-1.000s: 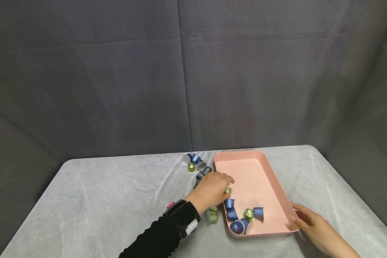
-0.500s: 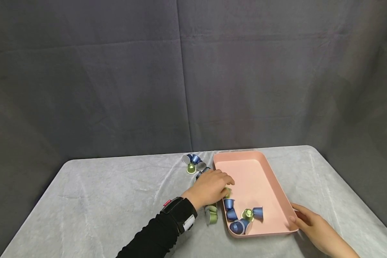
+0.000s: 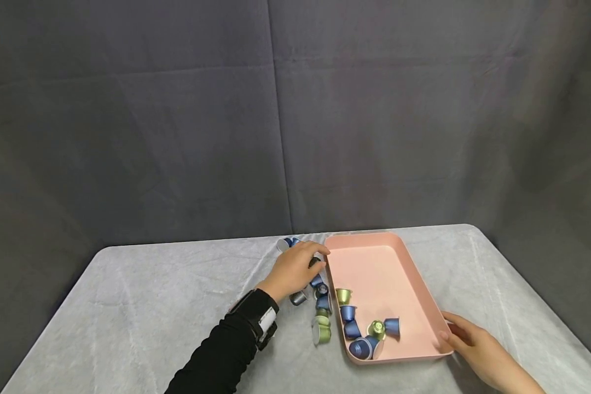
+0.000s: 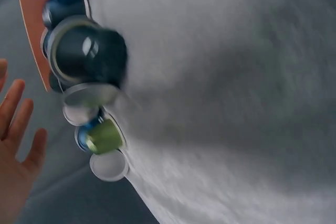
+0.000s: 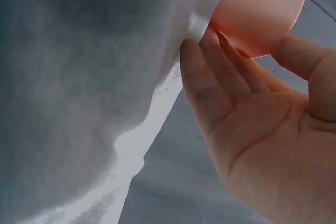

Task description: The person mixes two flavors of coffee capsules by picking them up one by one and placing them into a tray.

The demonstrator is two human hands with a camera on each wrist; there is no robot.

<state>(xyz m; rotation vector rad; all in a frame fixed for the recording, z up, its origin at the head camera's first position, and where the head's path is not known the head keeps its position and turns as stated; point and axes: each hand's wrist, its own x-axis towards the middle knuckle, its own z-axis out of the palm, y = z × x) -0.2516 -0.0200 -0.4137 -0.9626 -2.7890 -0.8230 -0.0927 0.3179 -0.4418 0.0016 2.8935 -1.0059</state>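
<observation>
My left hand (image 3: 293, 271) reaches over the coffee capsules beside the tray's left wall, fingers apart and holding nothing. In the left wrist view the fingers (image 4: 18, 114) are spread at the left, apart from a dark capsule (image 4: 86, 53) and a green capsule (image 4: 106, 137). A dark capsule (image 3: 314, 262) shows just under the thumb in the head view. My right hand (image 3: 477, 347) grips the near right corner of the pink tray (image 3: 423, 290). There the thumb (image 5: 296, 53) is at the rim and the other fingers lie along the outside and underneath.
Inside the tray, a green capsule (image 3: 343, 296), a blue capsule (image 3: 392, 326) and several others sit toward the near left. More capsules line the outer left wall, down to a green capsule (image 3: 322, 334). A grey cloth covers the table (image 3: 177, 306).
My left hand has left the green capsule inside the tray, which now stands by the left wall, and moved left and away over the outside capsules. The right hand stays at the tray corner.
</observation>
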